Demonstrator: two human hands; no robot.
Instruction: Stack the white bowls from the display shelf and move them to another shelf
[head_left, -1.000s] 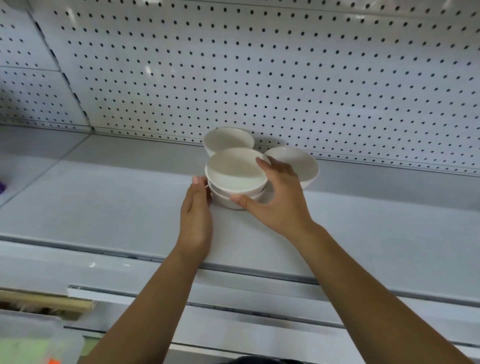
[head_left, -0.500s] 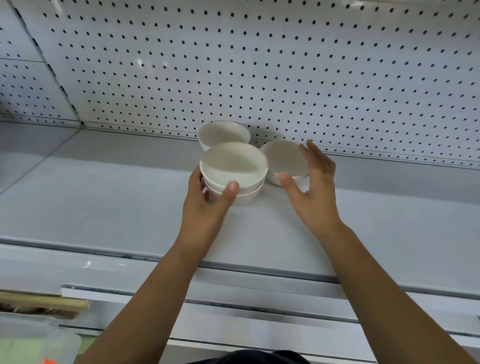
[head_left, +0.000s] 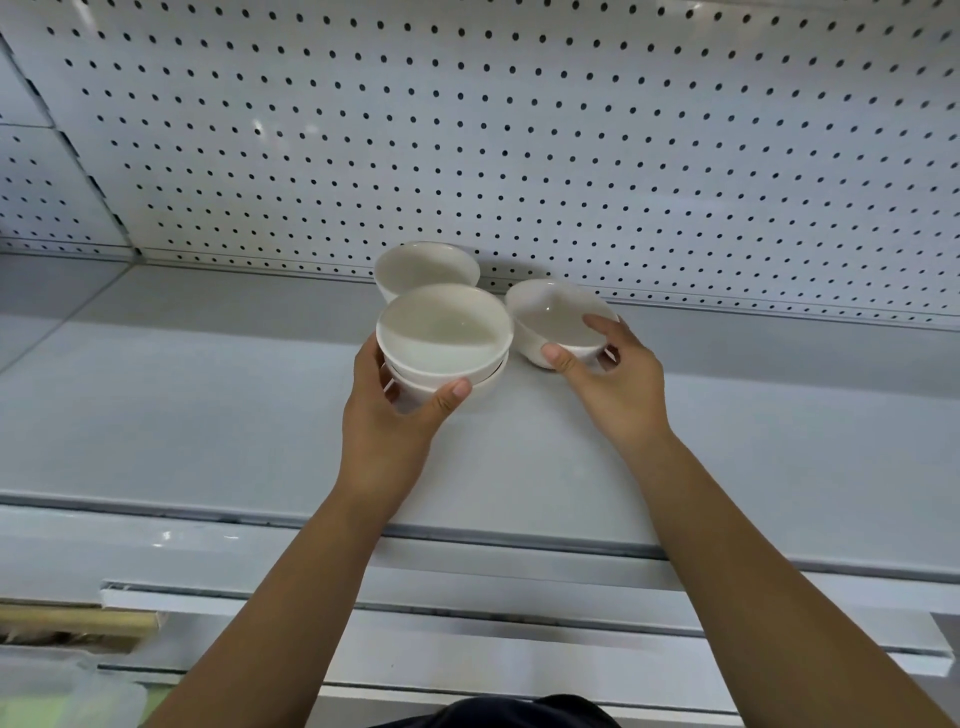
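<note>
The left hand (head_left: 387, 415) wraps the stack of 2 nested bowls (head_left: 444, 340) from the near-left side, thumb pressed on the front wall of the lower bowl and fingers curled round the far side, so the stack is held steady on the grey shelf (head_left: 208, 415). One second ago the right hand (head_left: 615, 384) was on this same stack; half a second ago it had left it and was reaching, spread, toward the single bowl (head_left: 558, 322) to the right. Now it has closed on that bowl, thumb on the near wall and fingers over the right rim, and the bowl sits tilted with its mouth toward the camera, its near edge apparently lifting off the shelf. Whether its base is fully clear of the shelf cannot be told.

A rear bowl (head_left: 426, 267) stands upright and untouched just behind the stack, close to the pegboard back panel (head_left: 519, 130).

The shift means stacking is partway: 2 bowls are nested, a 3rd is being picked up, and 1 waits. The likely next move is to carry the tilted bowl left and lower it level into the top of the stack. Glazed bowls are probably slippery, so a lopsided seat could rock or chip a rim. The move to another shelf has not begun.
</note>
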